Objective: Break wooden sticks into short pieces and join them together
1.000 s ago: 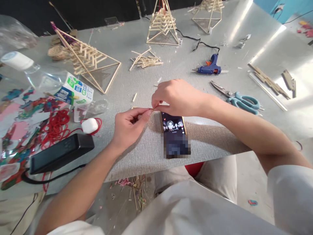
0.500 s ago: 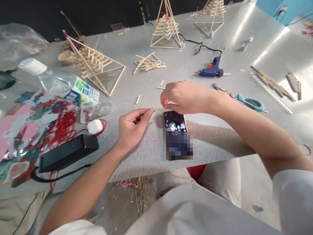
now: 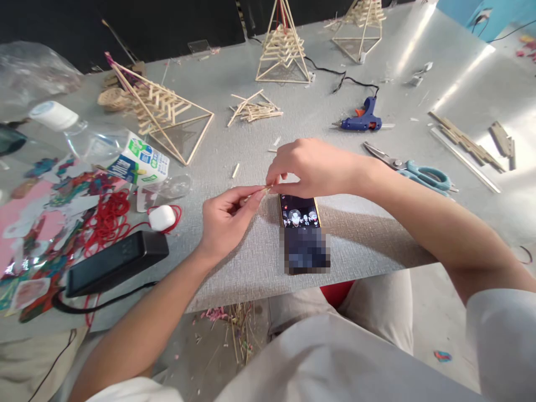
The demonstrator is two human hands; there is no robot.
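My left hand (image 3: pixel 228 220) pinches a small thin wooden stick (image 3: pixel 265 190) between thumb and fingertips. From the right, my right hand (image 3: pixel 299 167) has its thumb and fingertips closed at the stick's other end, just above the top of a phone (image 3: pixel 300 215). The phone lies on the grey table with its screen lit. Behind the hands are a short loose stick (image 3: pixel 235 171) and a pile of small sticks (image 3: pixel 256 109). Most of the pinched stick is hidden by the fingers.
Stick pyramids (image 3: pixel 282 53) stand at the back and left. A blue glue gun (image 3: pixel 363 117) and scissors (image 3: pixel 425 174) lie right. At left are a plastic bottle (image 3: pixel 138 159), red cord (image 3: pixel 109 220), a white case (image 3: pixel 162 218) and a black device (image 3: pixel 117 262).
My right hand has moved slightly left and down, and its fingertips now meet the stick at my left fingertips. My left hand has barely moved.
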